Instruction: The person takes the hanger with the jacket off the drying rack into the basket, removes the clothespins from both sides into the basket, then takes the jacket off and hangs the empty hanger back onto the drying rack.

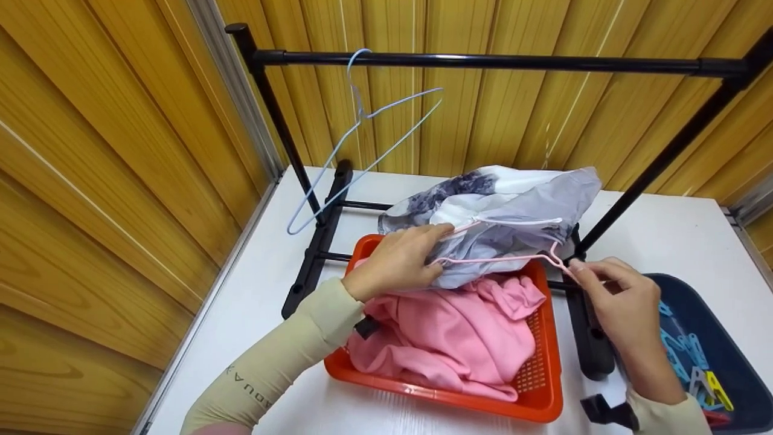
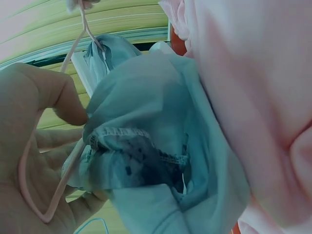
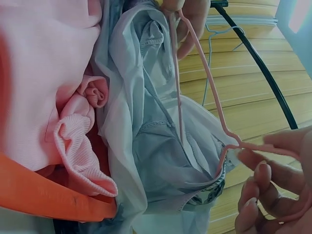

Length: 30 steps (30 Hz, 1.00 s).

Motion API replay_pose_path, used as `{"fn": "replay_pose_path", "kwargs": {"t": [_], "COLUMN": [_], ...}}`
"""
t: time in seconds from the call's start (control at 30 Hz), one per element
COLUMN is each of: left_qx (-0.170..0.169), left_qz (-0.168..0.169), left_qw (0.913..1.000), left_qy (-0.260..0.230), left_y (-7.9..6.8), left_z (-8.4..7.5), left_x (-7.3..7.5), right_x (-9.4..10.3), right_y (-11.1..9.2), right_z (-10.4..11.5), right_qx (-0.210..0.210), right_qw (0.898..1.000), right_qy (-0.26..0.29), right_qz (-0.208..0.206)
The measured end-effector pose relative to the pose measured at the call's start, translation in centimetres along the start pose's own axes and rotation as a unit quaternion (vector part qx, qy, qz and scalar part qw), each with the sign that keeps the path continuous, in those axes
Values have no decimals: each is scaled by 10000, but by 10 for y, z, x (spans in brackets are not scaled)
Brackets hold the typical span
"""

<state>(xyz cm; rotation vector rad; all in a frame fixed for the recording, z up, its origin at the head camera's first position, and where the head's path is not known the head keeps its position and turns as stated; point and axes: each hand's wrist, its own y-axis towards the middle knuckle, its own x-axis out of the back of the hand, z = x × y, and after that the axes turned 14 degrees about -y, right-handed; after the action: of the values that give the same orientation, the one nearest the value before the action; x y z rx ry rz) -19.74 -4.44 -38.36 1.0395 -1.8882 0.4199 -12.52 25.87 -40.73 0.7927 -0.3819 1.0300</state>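
Note:
A thin grey-and-white garment with a dark smudged print (image 1: 537, 187) lies bunched over the back of an orange basket (image 1: 447, 396). My left hand (image 1: 401, 257) holds the garment's edge between thumb and fingers. One end of a pink wire hanger (image 2: 46, 214) loops across that palm. Thumb and fingers of my right hand (image 1: 625, 302) pinch the hanger near its neck, with the hook running into the hand. In the right wrist view, one shoulder of the pink hanger (image 3: 209, 78) lies outside the cloth and its far side is partly covered by it.
Pink clothing (image 1: 447, 338) fills the basket. Above stands a black rack with a top rail (image 1: 513, 62), where a light blue hanger (image 1: 395, 148) hangs at the left. To the right, a dark blue tray (image 1: 746, 362) holds several clothespins (image 1: 694, 350). Wood-patterned walls enclose the white table.

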Motion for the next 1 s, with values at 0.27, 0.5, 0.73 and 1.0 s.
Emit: {"fn": "replay_pose_path", "kwargs": {"t": [0.27, 0.5, 0.73, 1.0], "left_qx": [-265, -458, -521, -527], "left_qz": [-48, -69, 6, 129], "left_qw": [9996, 9987, 9981, 9975], "left_qy": [11, -218, -336, -463], "left_y": [-5, -8, -11, -12], "left_z": [10, 17, 20, 18], "left_x": [-2, -1, 2, 6], "right_x": [5, 0, -16, -30], "right_y": [3, 9, 12, 17], "right_z": [-2, -14, -18, -15], "right_qx": [-202, -682, -738, 163], "right_qw": [9765, 9306, 9741, 9846], "right_qy": [2144, 3595, 2058, 1270], "right_qz": [-54, -111, 585, 1193]}}
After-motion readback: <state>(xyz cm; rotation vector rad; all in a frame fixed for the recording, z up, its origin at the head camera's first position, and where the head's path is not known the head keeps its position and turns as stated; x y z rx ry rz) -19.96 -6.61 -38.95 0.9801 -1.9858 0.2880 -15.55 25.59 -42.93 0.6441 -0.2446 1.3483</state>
